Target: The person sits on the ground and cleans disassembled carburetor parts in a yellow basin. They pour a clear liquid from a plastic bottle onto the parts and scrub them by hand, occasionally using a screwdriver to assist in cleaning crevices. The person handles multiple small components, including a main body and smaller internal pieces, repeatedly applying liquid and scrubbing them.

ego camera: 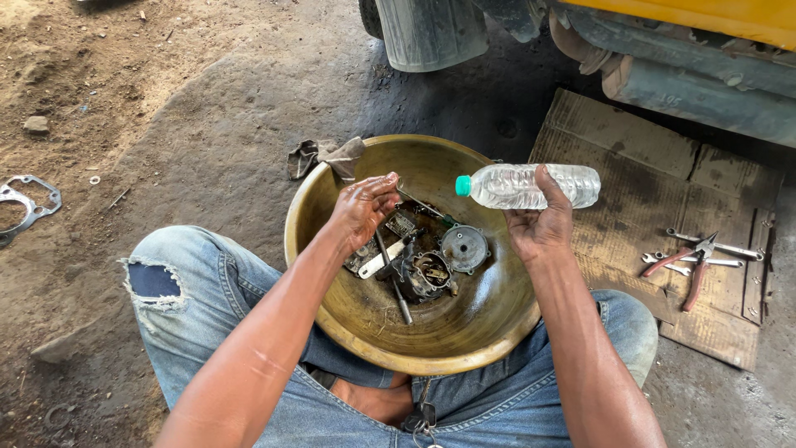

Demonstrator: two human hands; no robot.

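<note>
Bottle (531, 185) – clear plastic, green cap, lying sideways in the air over the bowl's far right rim, cap pointing left. Right hand (541, 224) has its grip clenched round the bottle's middle, thumb over the top. Left hand (361, 209) hovers over the bowl's left half, fingers curled in on a thin metal tool (419, 202) – grip closed on it, tool tip running right toward the bottle cap. Bowl (464, 344) is wide, brass-coloured, sitting between the person's crossed legs in torn jeans (195, 290). Inside it: dirty engine parts (423, 270), a round cover (464, 247), a white-handled piece and a screwdriver (395, 282) lying toward the near side. Rag (323, 156) draped at the bowl's far left rim. Keys (423, 419) hang just below the bowl's near edge. Cardboard (630, 199) lies on the dirt floor to the right, with pliers (695, 265) and spanners (713, 246) on it. Gasket (25, 203) on the ground far left. Yellow vehicle (705, 17) at top.
</note>
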